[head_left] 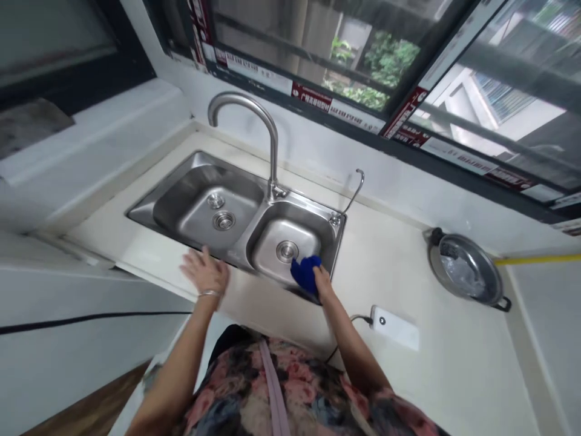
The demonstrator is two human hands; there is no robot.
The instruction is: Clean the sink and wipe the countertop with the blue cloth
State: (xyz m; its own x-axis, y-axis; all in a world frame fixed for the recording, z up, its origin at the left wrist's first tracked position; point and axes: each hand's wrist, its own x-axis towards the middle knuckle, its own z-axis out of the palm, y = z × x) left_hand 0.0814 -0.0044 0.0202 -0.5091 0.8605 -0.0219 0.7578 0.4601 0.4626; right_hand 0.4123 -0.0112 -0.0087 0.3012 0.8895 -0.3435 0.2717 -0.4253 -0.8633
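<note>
A kitchen, as the double-bowl sink (249,237), arched faucet (273,142) and pan (490,275) show.

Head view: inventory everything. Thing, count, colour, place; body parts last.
cloth: 1, blue, right basin's front right
double sink: 1, silver, in counter
round fittings: 3, silver, two left basin, one right
gooseneck tap: 1, silver, sink's back edge
thin hooked spout: 1, silver, sink's right rear
power bank: 1, white, right of sink
cable: 1, dark, plugged into power bank
pan: 1, grey, counter's right end
strip: 1, yellow, right of pan
counter: 1, off-white, around sink
windows: several, dark-framed, behind counter
foliage: several patches, green, outside
cord: 1, black, left side
floral top: 1, multicoloured, bottom centre
bracelet: 1, silver, left wrist
left hand: 1, open, before left basin
right hand: 1, holding cloth
</note>
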